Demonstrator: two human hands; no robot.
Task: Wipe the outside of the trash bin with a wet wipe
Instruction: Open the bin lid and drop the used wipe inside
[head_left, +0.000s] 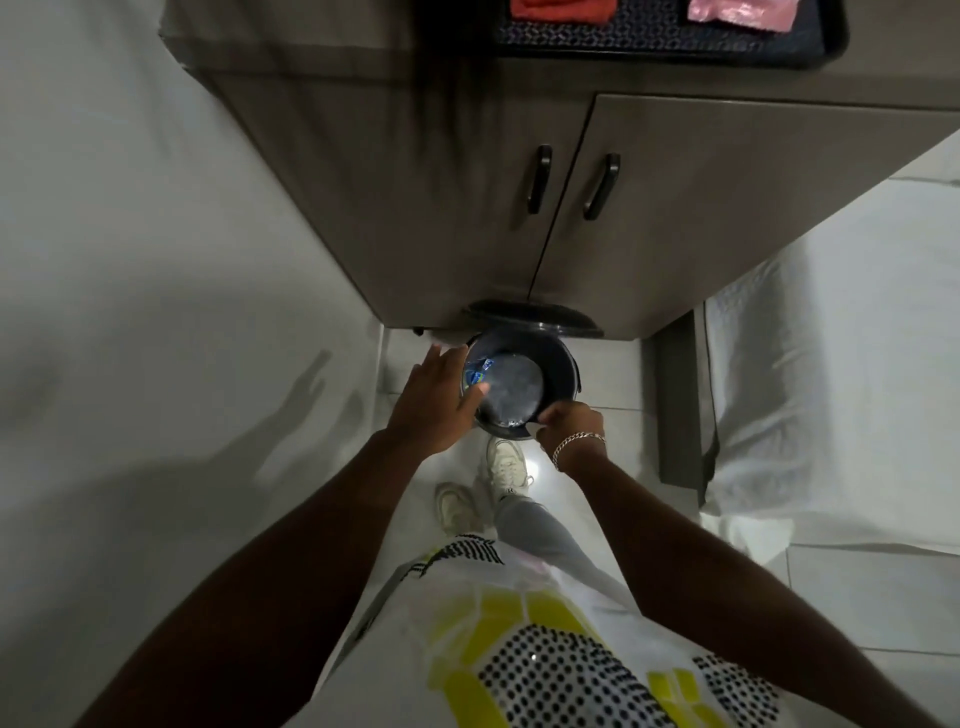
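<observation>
A small round dark trash bin (560, 375) stands on the tiled floor against the cabinet, its lid (535, 318) flipped up and leaning back. A blue wrapper (478, 372) lies inside on a pale liner. My left hand (439, 400) rests on the bin's left rim, fingers apart, with one fingertip over the opening. My right hand (569, 423), wearing a chain bracelet, has its fingers curled on the near rim. No wet wipe shows in either hand.
A grey-brown cabinet (457, 208) with two dark door handles stands right behind the bin; a dark tray (660, 49) with red and pink cloths lies on top. A white wall (156, 260) is on the left, a white-sheeted bed (831, 374) on the right. My shoes (506, 462) are just before the bin.
</observation>
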